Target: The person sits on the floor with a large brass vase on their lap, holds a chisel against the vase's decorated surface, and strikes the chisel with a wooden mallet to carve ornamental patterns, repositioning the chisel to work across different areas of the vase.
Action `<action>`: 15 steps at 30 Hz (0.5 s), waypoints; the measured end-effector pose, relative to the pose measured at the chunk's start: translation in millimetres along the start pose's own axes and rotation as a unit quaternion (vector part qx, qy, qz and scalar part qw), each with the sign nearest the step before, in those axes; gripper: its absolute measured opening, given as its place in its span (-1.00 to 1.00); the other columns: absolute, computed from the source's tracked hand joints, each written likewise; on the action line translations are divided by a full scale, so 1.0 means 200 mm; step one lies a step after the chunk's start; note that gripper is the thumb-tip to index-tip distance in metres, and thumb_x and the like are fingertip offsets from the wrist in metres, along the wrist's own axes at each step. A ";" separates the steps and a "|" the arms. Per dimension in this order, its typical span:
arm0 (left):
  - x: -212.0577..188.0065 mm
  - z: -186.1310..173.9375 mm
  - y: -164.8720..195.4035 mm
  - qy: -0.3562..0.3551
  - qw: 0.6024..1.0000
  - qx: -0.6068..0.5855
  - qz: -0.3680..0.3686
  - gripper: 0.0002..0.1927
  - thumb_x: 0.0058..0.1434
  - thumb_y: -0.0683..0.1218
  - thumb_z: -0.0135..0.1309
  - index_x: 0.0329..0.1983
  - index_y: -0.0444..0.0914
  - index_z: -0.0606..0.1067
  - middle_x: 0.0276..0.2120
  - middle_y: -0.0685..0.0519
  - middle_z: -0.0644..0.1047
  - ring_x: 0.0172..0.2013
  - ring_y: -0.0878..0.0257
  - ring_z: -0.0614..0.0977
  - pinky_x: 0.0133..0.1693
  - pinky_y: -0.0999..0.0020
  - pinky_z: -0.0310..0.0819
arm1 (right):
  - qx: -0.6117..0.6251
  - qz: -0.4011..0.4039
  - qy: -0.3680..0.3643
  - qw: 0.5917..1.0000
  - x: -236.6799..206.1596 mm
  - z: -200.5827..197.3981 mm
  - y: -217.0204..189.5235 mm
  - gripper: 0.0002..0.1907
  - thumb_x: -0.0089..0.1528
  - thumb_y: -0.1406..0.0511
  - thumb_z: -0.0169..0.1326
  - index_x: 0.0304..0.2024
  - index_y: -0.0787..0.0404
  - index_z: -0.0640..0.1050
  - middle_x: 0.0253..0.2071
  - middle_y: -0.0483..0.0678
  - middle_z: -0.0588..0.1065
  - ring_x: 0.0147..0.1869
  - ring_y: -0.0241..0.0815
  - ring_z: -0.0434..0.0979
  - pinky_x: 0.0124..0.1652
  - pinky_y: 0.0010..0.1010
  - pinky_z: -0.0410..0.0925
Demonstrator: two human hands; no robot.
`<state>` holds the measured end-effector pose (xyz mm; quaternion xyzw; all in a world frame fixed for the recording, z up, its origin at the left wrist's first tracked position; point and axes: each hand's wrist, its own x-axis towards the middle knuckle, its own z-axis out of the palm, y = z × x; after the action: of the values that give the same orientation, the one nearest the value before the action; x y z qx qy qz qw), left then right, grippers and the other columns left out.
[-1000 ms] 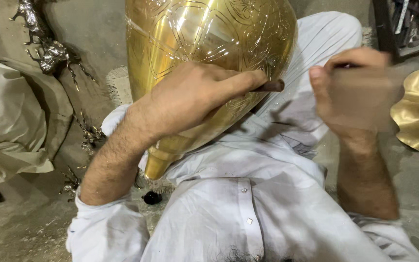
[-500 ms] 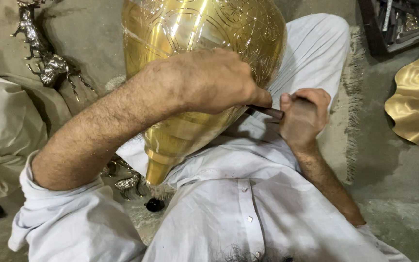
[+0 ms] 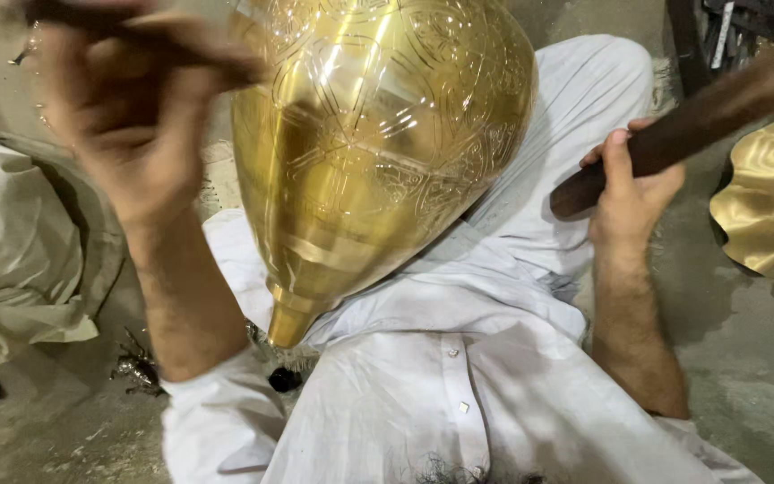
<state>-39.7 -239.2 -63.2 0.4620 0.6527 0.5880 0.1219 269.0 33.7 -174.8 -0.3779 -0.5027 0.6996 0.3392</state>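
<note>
Brass vase (image 3: pixel 378 161) rests point-down on my lap so its engraved side faces me. My left hand (image 3: pixel 114 134), blurred, grips a thin tool (image 3: pixel 136 36); my right hand (image 3: pixel 629 193) is closed around a dark wooden handle (image 3: pixel 700 116).

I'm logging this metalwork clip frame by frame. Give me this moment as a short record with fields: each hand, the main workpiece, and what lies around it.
left hand: left hand, raised and motion-blurred, gripping a dark slender tool
right hand: right hand, closed around a dark wooden handle that runs up to the right
workpiece: brass vessel, engraved with fine patterns, narrow end pointing down, resting on the white-clothed lap
right edge: wavy-rimmed brass piece
left side: crumpled pale cloth
ground: grey floor with metal scraps
</note>
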 end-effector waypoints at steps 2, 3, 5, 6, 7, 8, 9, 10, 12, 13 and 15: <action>-0.27 -0.11 -0.14 0.194 0.977 -0.031 -0.088 -0.45 0.67 -0.37 0.01 0.53 -0.12 0.11 0.00 -0.18 0.62 -0.11 0.00 0.74 -0.05 0.09 0.74 | 0.006 0.073 -0.010 0.997 0.08 0.00 -0.02 -0.73 0.45 0.38 0.22 0.07 0.31 0.40 -0.26 -0.02 0.48 -0.26 -0.14 0.55 -0.16 -0.27 0.50; -0.40 -0.14 -0.20 0.277 0.951 -0.055 -0.126 -0.41 0.67 -0.35 0.05 0.55 -0.14 0.07 0.00 -0.15 0.62 -0.12 0.03 0.72 -0.08 0.13 0.73 | -0.002 0.106 -0.023 0.994 0.11 0.02 -0.03 -0.75 0.43 0.38 0.21 0.04 0.32 0.41 -0.28 -0.02 0.48 -0.28 -0.15 0.56 -0.20 -0.28 0.50; -0.68 -0.16 -0.26 0.378 0.904 -0.054 -0.194 -0.43 0.59 -0.27 0.12 0.52 -0.20 0.14 0.12 -0.03 0.54 0.00 0.11 0.69 0.01 0.17 0.76 | -0.020 0.143 -0.050 0.988 0.16 0.06 -0.02 -0.77 0.41 0.38 0.22 -0.01 0.31 0.42 -0.32 -0.02 0.48 -0.33 -0.15 0.55 -0.27 -0.30 0.49; -0.81 -0.17 -0.26 0.391 0.891 -0.035 -0.227 -0.60 0.61 -0.26 0.17 0.35 -0.28 0.25 0.04 -0.07 0.54 -0.04 0.11 0.63 -0.02 0.20 0.70 | -0.033 0.147 -0.061 0.987 0.18 0.09 -0.02 -0.77 0.39 0.39 0.22 -0.03 0.31 0.42 -0.33 -0.02 0.47 -0.36 -0.15 0.53 -0.30 -0.30 0.47; -0.93 -0.15 -0.25 0.432 0.869 -0.029 -0.242 -0.58 0.52 -0.26 0.18 0.30 -0.27 0.27 0.04 -0.04 0.54 -0.03 0.13 0.65 -0.01 0.21 0.70 | -0.046 0.151 -0.072 0.985 0.20 0.11 -0.02 -0.77 0.37 0.39 0.22 -0.05 0.31 0.42 -0.35 -0.02 0.47 -0.39 -0.15 0.52 -0.34 -0.30 0.45; -1.03 -0.13 -0.25 0.471 0.844 -0.024 -0.256 -0.56 0.42 -0.26 0.19 0.26 -0.26 0.28 0.04 -0.01 0.54 -0.02 0.15 0.66 -0.01 0.21 0.71 | -0.041 0.151 -0.072 0.985 0.22 0.14 -0.02 -0.78 0.38 0.40 0.22 -0.05 0.32 0.42 -0.36 -0.01 0.47 -0.40 -0.15 0.52 -0.35 -0.31 0.45; -1.12 -0.11 -0.24 0.481 0.837 0.024 -0.261 -0.61 0.47 -0.28 0.21 0.24 -0.31 0.31 -0.04 -0.03 0.54 -0.05 0.18 0.63 -0.02 0.29 0.63 | -0.037 0.153 -0.072 0.985 0.24 0.16 -0.02 -0.78 0.39 0.41 0.23 -0.06 0.33 0.43 -0.37 -0.01 0.46 -0.40 -0.14 0.52 -0.36 -0.31 0.45; -1.19 -0.09 -0.23 0.488 0.828 0.073 -0.267 -0.66 0.53 -0.31 0.22 0.22 -0.35 0.34 -0.11 -0.05 0.53 -0.07 0.21 0.61 -0.03 0.37 0.55 | -0.033 0.155 -0.072 0.985 0.25 0.18 -0.03 -0.79 0.40 0.41 0.23 -0.06 0.34 0.43 -0.38 0.00 0.46 -0.41 -0.14 0.52 -0.37 -0.31 0.45; -1.27 -0.04 -0.24 0.549 0.776 0.045 -0.306 -0.64 0.41 -0.30 0.23 0.14 -0.33 0.33 -0.17 -0.04 0.57 -0.11 0.23 0.63 -0.02 0.39 0.58 | -0.084 0.139 -0.058 0.985 0.27 0.21 -0.02 -0.77 0.35 0.42 0.24 -0.10 0.31 0.41 -0.41 -0.03 0.46 -0.44 -0.16 0.52 -0.42 -0.34 0.45; -1.29 -0.02 -0.25 0.579 0.748 0.031 -0.323 -0.63 0.35 -0.30 0.23 0.10 -0.31 0.32 -0.20 -0.04 0.59 -0.12 0.23 0.64 -0.01 0.40 0.60 | -0.108 0.129 -0.052 0.984 0.27 0.22 -0.02 -0.75 0.33 0.43 0.25 -0.12 0.30 0.40 -0.42 -0.05 0.46 -0.46 -0.18 0.52 -0.45 -0.35 0.45; -1.27 0.02 -0.29 0.563 0.758 -0.020 -0.327 -0.63 0.34 -0.31 0.22 0.11 -0.35 0.33 -0.15 -0.04 0.60 -0.09 0.23 0.64 0.00 0.39 0.57 | -0.176 0.083 -0.070 0.978 0.27 0.24 -0.01 -0.75 0.36 0.43 0.25 -0.10 0.32 0.39 -0.37 -0.06 0.49 -0.42 -0.21 0.54 -0.42 -0.39 0.44</action>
<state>74.1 -420.0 -212.9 -0.1970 0.7032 0.6791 -0.0737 201.9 59.5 -173.6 -0.4222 -0.6072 0.6507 0.1720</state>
